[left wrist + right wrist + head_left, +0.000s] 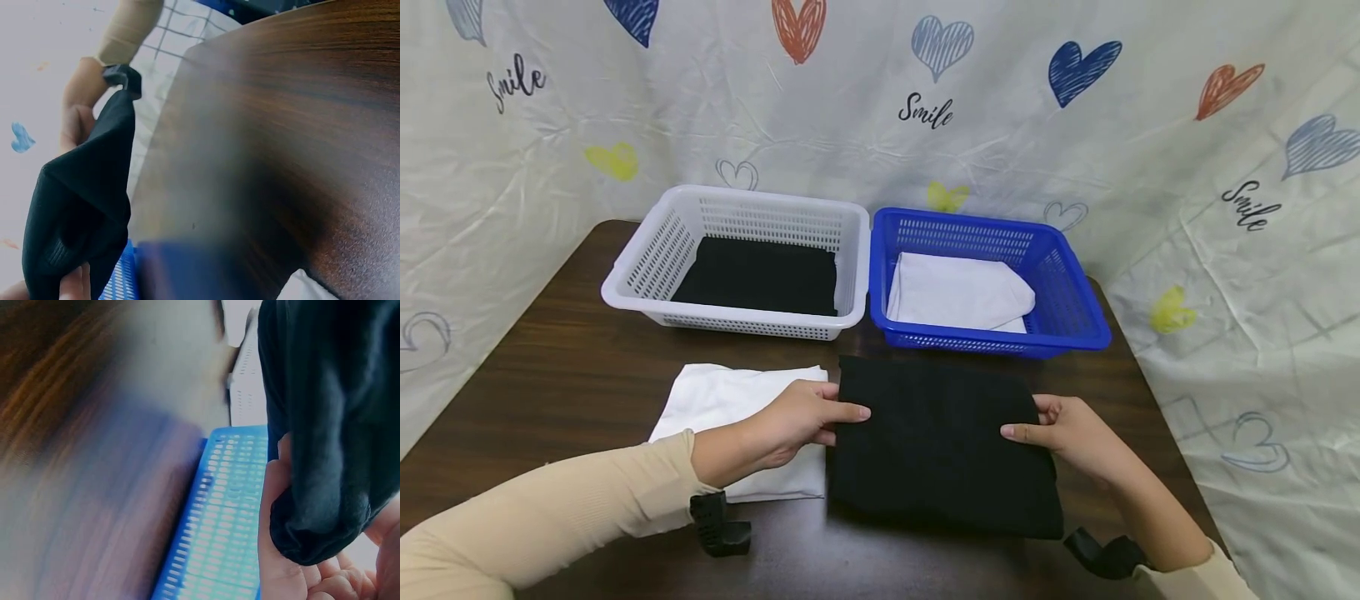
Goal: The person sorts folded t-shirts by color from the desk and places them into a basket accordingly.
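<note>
A folded black cloth (pixel 943 450) is held up between both hands, above the wooden table in the head view. My left hand (pixel 808 417) pinches its left edge, thumb on top and fingers beneath. On the opposite edge my right hand (pixel 1063 433) grips it the same way. In the left wrist view the black cloth (pixel 87 194) shows its folded layers from the side, raised off the tabletop. The right wrist view has the cloth's rounded fold (pixel 319 531) lying between thumb and fingers. A folded white cloth (pixel 730 400) lies on the table, partly behind the left forearm.
A white basket (pixel 745 321) at the back left contains folded black cloth (pixel 760 275). Beside it, a blue basket (pixel 992 342) contains folded white cloth (pixel 958 292). Behind both hangs a light curtain (pixel 850 100) printed with hearts. Dark wooden tabletop (pixel 572 350) extends around them.
</note>
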Demonstrator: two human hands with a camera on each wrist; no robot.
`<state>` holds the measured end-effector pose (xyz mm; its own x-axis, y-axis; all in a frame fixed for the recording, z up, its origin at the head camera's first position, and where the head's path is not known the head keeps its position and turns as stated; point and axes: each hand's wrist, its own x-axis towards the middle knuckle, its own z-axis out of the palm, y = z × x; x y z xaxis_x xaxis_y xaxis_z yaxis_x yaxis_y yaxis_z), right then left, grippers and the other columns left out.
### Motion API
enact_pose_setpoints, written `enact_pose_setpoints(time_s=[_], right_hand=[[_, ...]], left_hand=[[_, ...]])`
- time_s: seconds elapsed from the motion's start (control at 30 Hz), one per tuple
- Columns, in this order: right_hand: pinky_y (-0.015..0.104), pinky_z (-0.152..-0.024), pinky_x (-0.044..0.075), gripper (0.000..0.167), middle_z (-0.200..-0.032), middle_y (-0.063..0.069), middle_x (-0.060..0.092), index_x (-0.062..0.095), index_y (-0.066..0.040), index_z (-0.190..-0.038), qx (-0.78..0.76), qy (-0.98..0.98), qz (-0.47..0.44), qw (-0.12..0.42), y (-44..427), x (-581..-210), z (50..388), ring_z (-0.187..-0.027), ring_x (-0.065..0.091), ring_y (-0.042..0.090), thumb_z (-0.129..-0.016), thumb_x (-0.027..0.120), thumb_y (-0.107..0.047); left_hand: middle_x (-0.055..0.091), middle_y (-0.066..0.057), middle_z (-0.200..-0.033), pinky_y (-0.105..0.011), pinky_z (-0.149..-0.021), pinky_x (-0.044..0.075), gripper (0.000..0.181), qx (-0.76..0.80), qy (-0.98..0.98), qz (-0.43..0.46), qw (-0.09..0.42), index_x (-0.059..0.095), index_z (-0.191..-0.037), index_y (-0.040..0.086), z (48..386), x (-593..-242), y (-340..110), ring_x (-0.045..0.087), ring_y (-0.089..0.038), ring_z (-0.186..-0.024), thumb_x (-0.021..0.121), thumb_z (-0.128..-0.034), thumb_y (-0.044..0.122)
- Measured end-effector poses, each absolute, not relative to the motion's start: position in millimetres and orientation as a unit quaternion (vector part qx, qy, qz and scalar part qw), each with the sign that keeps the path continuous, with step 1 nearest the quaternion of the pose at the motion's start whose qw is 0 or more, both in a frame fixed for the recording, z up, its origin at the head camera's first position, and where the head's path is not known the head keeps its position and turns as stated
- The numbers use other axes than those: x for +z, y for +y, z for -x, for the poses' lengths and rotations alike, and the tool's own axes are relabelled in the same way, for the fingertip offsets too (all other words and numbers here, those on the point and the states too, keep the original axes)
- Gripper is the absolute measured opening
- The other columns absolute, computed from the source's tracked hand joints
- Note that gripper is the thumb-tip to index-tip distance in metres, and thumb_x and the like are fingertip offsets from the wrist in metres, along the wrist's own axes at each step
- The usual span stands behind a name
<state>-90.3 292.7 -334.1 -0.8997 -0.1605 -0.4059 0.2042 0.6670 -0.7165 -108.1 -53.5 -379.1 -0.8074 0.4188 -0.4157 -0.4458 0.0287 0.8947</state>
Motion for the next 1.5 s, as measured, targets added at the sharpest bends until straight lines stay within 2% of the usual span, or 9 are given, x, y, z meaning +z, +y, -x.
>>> enact_pose_setpoints(time_s=[0.27, 0.47, 0.7, 1.0, 1.1, 1.17, 1.27, 1.43, 1.5], right_hand=[[0.023, -0.062, 0.044, 0.048, -0.061, -0.007, 0.039, 0.065, 0.000, -0.118, -0.410, 0.886, -0.001, 0.219, 289, -330, 99, -0.063, 0.043, 0.007, -0.087, 0.077, -0.033], [0.024, -0.074, 0.054, 0.052, -0.076, -0.003, 0.071, 0.065, 0.000, -0.124, -0.404, 0.888, 0.008, 0.222, 286, -326, 105, -0.076, 0.065, 0.008, -0.088, 0.076, -0.034], [0.025, -0.079, 0.054, 0.053, -0.083, 0.003, 0.076, 0.065, -0.002, -0.126, -0.397, 0.893, 0.014, 0.214, 283, -317, 110, -0.079, 0.067, 0.011, -0.087, 0.076, -0.036], [0.028, -0.085, 0.055, 0.049, -0.091, 0.004, 0.078, 0.065, 0.000, -0.125, -0.417, 0.880, 0.038, 0.223, 276, -308, 117, -0.089, 0.072, 0.013, -0.090, 0.074, -0.034], [0.025, -0.074, 0.052, 0.047, -0.074, -0.002, 0.069, 0.066, -0.001, -0.124, -0.409, 0.884, 0.045, 0.220, 276, -306, 119, -0.076, 0.062, 0.007, -0.089, 0.074, -0.032], [0.024, -0.065, 0.044, 0.042, -0.063, -0.006, 0.051, 0.067, -0.001, -0.115, -0.400, 0.890, 0.042, 0.215, 275, -305, 121, -0.066, 0.048, 0.006, -0.089, 0.075, -0.033], [0.028, -0.058, 0.035, 0.037, -0.063, -0.005, 0.027, 0.065, -0.001, -0.103, -0.393, 0.895, 0.038, 0.209, 273, -303, 123, -0.059, 0.029, 0.010, -0.087, 0.076, -0.033], [0.028, -0.057, 0.034, 0.035, -0.062, -0.005, 0.027, 0.065, -0.002, -0.095, -0.384, 0.898, 0.045, 0.211, 268, -302, 128, -0.060, 0.030, 0.010, -0.087, 0.077, -0.034], [0.026, -0.061, 0.039, 0.035, -0.060, -0.006, 0.038, 0.068, -0.003, -0.098, -0.379, 0.899, 0.050, 0.213, 266, -300, 130, -0.065, 0.041, 0.008, -0.087, 0.077, -0.035]], left_hand=[[0.078, -0.010, -0.099, -0.036, -0.081, 0.062, 0.035, 0.702, 0.646, 0.010, 0.298, 0.068, -0.117, -0.006, 112, -373, -57, 0.075, -0.014, -0.080, 0.073, -0.0878, 0.012], [0.078, -0.008, -0.098, -0.036, -0.082, 0.061, 0.033, 0.707, 0.643, 0.017, 0.292, 0.068, -0.116, -0.005, 114, -367, -59, 0.075, -0.015, -0.080, 0.073, -0.0872, 0.010], [0.078, -0.011, -0.099, -0.038, -0.084, 0.061, 0.035, 0.699, 0.656, 0.015, 0.284, 0.069, -0.118, -0.005, 119, -354, -64, 0.076, -0.018, -0.082, 0.074, -0.0878, 0.013], [0.078, -0.006, -0.096, -0.037, -0.085, 0.060, 0.036, 0.707, 0.648, 0.018, 0.283, 0.067, -0.120, -0.006, 122, -343, -72, 0.076, -0.015, -0.081, 0.072, -0.0890, 0.011], [0.078, -0.005, -0.094, -0.037, -0.085, 0.061, 0.035, 0.710, 0.645, 0.015, 0.283, 0.067, -0.119, -0.007, 122, -340, -74, 0.076, -0.014, -0.080, 0.072, -0.0883, 0.010], [0.078, -0.004, -0.093, -0.036, -0.084, 0.061, 0.035, 0.710, 0.646, 0.014, 0.280, 0.066, -0.118, -0.007, 122, -338, -76, 0.075, -0.014, -0.080, 0.072, -0.0881, 0.010], [0.078, -0.004, -0.093, -0.035, -0.084, 0.061, 0.035, 0.710, 0.649, 0.012, 0.275, 0.066, -0.118, -0.007, 123, -334, -79, 0.075, -0.014, -0.080, 0.072, -0.0878, 0.010], [0.078, -0.004, -0.094, -0.034, -0.084, 0.061, 0.036, 0.708, 0.653, 0.009, 0.270, 0.066, -0.119, -0.007, 123, -328, -84, 0.075, -0.013, -0.081, 0.073, -0.0882, 0.011], [0.078, -0.003, -0.092, -0.034, -0.084, 0.061, 0.036, 0.706, 0.655, 0.014, 0.268, 0.066, -0.118, -0.007, 123, -326, -86, 0.075, -0.013, -0.080, 0.072, -0.0883, 0.011]])
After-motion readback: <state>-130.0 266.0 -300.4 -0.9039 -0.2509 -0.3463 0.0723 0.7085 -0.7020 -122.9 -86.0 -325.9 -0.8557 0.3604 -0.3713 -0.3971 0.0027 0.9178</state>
